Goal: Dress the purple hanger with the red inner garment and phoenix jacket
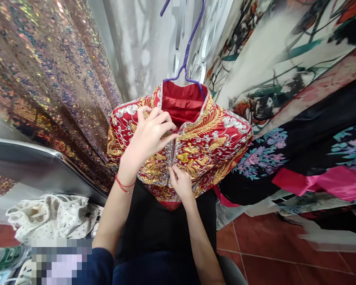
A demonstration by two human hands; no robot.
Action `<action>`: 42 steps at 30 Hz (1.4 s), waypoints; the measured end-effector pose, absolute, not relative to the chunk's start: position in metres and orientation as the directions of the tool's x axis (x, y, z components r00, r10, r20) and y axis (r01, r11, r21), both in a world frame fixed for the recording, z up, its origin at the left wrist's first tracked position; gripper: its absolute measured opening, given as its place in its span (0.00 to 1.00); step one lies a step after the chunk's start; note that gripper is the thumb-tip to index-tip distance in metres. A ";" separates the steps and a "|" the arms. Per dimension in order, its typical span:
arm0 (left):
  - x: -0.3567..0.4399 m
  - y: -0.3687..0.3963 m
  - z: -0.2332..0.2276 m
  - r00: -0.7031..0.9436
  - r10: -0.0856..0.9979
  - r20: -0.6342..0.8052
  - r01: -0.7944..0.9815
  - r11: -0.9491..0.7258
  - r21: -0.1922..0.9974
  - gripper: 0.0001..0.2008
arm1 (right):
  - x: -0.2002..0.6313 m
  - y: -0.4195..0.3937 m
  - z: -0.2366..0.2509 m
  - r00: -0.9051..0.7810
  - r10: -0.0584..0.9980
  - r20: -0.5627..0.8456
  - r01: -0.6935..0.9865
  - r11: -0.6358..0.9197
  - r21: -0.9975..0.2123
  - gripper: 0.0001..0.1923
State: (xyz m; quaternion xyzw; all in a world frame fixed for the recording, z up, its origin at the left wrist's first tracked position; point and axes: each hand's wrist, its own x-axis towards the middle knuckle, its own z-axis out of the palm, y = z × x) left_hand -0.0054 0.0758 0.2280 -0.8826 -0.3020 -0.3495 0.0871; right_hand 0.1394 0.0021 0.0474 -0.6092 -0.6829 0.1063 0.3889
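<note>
A red jacket [216,134] with gold and silver embroidery hangs in front of me on a purple hanger [186,59]. Inside its stand-up collar shows a red label [180,103] marked S. My left hand [154,132] pinches the front edge just below the collar, thumb and forefinger together, the other fingers bent. Lower on the front opening, my right hand [180,181] is closed in a pinch on the silver-trimmed edge. The two edges lie close together between my hands. A red string bracelet [124,185] circles my left wrist.
Sequined fabric [56,79] hangs at left, above a silver-rimmed dark panel [44,170]. A white dotted cloth [56,217] and a plastic bottle [8,257] lie at lower left. Black floral cloth [302,138] hangs at right over the red tiled floor [267,237].
</note>
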 end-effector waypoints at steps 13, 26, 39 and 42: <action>-0.018 0.082 0.235 0.271 0.396 0.877 0.668 -0.733 0.125 0.22 | 0.185 0.013 0.105 0.124 0.587 0.800 0.778 0.443 -0.446 0.11; -0.063 0.143 0.227 0.052 0.484 0.874 0.662 -0.672 0.333 0.17 | 0.263 0.086 0.231 -0.163 0.530 0.832 0.974 0.219 0.051 0.26; -0.059 0.143 0.202 -0.045 0.490 0.871 0.806 -0.497 0.321 0.22 | 0.236 0.084 0.196 0.100 0.388 0.916 0.991 0.047 -0.128 0.25; -0.057 0.135 0.201 -0.073 0.460 0.885 0.814 -0.486 0.319 0.21 | 0.239 0.083 0.195 0.078 0.367 0.927 0.993 0.056 -0.105 0.24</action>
